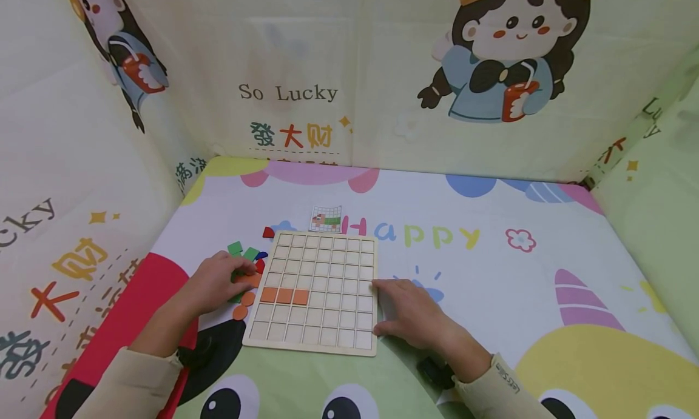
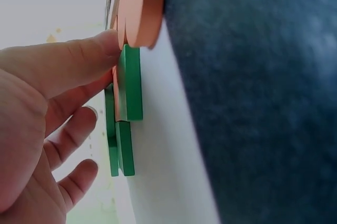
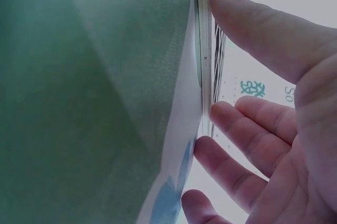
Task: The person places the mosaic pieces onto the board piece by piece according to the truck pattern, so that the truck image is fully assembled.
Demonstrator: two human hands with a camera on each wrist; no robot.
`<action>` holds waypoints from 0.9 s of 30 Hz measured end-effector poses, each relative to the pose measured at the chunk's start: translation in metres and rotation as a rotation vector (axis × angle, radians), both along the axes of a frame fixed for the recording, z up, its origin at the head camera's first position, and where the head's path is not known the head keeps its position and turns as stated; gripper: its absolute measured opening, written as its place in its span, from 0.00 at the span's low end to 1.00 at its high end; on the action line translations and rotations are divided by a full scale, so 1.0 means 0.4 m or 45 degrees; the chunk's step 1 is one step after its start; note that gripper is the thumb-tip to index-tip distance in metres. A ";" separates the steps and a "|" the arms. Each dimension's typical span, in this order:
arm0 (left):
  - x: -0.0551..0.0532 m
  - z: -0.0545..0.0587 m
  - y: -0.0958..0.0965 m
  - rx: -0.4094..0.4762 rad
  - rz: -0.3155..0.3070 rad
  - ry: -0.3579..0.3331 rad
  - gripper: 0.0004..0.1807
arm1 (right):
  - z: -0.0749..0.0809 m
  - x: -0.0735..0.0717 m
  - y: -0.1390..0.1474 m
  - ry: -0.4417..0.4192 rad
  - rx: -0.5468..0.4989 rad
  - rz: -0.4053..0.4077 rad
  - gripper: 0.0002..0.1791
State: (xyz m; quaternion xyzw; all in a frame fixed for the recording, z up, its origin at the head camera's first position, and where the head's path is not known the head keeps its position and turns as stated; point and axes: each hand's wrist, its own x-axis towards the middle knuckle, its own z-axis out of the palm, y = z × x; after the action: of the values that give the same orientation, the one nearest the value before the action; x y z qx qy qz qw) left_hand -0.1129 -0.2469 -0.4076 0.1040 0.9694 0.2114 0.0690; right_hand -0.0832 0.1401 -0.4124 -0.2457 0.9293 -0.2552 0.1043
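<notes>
My left hand (image 1: 221, 279) reaches into a small pile of wooden pieces left of the board. Its thumb and index fingertips are at an orange piece (image 1: 250, 279); I cannot tell whether they grip it. In the left wrist view a green piece (image 2: 131, 84) stands out just beyond the fingertips, with orange discs (image 2: 145, 8) above. My right hand (image 1: 412, 313) touches the right edge of the gridded wooden board (image 1: 375, 255), thumb lower and fingers higher, fairly straight. Three orange squares (image 1: 284, 296) fill side-by-side cells in one row at the board's left.
A small pattern card (image 1: 326, 219) lies just behind the board. Near the left hand are green squares (image 1: 235, 248), red pieces (image 1: 268, 232), a blue piece (image 1: 262, 255) and orange discs (image 1: 240, 312). Printed cloth walls (image 1: 382, 146) enclose the back and sides.
</notes>
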 end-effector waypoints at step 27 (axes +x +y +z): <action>-0.010 0.044 0.081 0.022 -0.110 0.071 0.17 | 0.003 0.000 0.001 -0.018 -0.002 -0.008 0.42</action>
State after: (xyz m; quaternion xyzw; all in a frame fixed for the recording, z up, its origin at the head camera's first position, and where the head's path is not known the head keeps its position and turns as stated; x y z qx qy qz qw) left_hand -0.1167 -0.2145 -0.3901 0.1521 0.9637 0.2136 0.0500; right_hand -0.0830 0.1404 -0.4110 -0.2409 0.9291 -0.2581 0.1098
